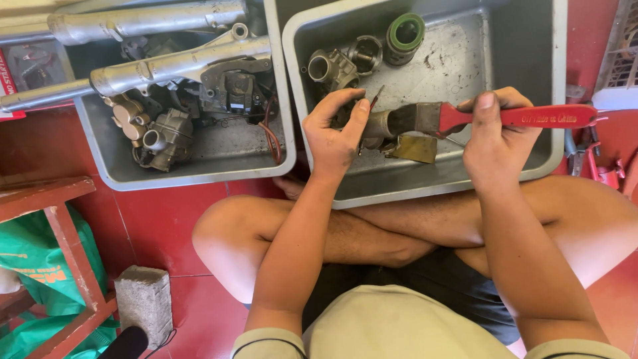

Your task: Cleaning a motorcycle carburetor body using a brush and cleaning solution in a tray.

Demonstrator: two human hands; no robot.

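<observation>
Two grey plastic tubs on the red floor: right tub (531, 100) before the crossed legs, left tub (199, 174) beside it, walls nearly touching; left tub heaped with two long silver fork legs (173, 63) and a carburettor body (166, 136); right tub holding three loose parts at its far-left corner, a green-ringed cylinder (405, 33) among them. One paintbrush (465, 118), red-handled, long axis running left to right over the near edge of the right tub, bristle end pointing left; right hand (495, 136) clamped on its handle, thumb on top. Left hand (335, 133) closed round one small metal part (379, 125), just left of the bristles and touching them; nearer hand for the part, clearly the left.
</observation>
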